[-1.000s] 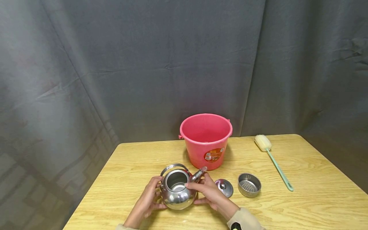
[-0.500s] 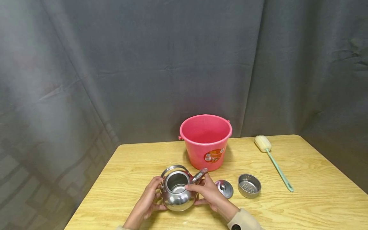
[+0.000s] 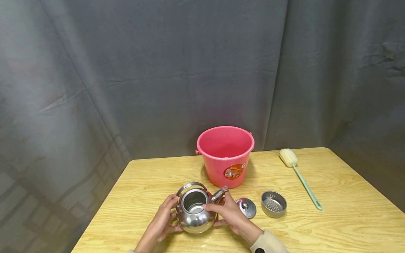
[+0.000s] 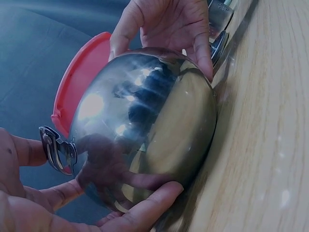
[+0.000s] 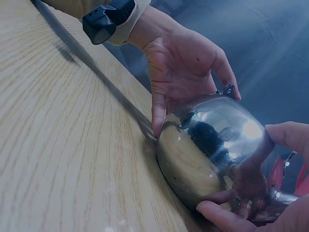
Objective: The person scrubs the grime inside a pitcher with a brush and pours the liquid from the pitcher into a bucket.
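A shiny steel teapot [image 3: 196,222] stands in front of me at the table's near side, its lid off and its hollow inside showing. Its hoop handle [image 3: 192,185] is raised and the spout points to the right, away from me. My left hand [image 3: 163,218] grips the left side of the round body, fingers spread around it. From the right, my right hand [image 3: 230,213] holds the body below the spout, with the thumb near the open rim. In the left wrist view the polished belly [image 4: 145,121] sits between both hands, close to the tabletop.
Right of the teapot lie its steel lid [image 3: 246,208] and a perforated strainer cup [image 3: 274,204]. A pink bucket [image 3: 218,170] stands behind. Farther right lies a sponge brush [image 3: 305,186] with a green handle. Grey curtains [image 3: 177,88] hang behind the wooden table [image 3: 145,179].
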Tool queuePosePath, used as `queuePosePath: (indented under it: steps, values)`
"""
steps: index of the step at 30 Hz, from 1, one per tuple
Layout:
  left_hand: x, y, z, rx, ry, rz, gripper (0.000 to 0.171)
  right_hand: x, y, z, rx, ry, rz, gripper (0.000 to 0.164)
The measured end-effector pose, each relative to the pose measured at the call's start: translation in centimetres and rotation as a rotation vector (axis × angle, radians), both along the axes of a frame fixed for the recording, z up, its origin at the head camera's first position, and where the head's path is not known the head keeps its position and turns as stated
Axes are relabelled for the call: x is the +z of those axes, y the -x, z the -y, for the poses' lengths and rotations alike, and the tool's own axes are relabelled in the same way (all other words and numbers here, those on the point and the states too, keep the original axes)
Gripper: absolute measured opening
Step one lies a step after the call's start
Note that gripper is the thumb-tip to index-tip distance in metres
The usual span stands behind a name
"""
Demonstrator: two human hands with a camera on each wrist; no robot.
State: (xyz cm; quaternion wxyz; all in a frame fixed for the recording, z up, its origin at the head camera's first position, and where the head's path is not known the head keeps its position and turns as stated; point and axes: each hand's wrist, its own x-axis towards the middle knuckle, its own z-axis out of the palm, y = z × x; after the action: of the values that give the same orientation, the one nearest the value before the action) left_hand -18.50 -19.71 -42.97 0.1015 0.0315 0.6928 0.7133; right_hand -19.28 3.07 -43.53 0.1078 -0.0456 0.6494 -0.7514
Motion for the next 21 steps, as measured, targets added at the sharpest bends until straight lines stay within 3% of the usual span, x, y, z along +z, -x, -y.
queuePosePath:
  steps: [21]
  values:
    - [0.87,-0.38,0.17,-0.019,0.006,-0.009,0.057,0.98,-0.36,-0.07,-0.012,-0.009,-0.027,0.068]
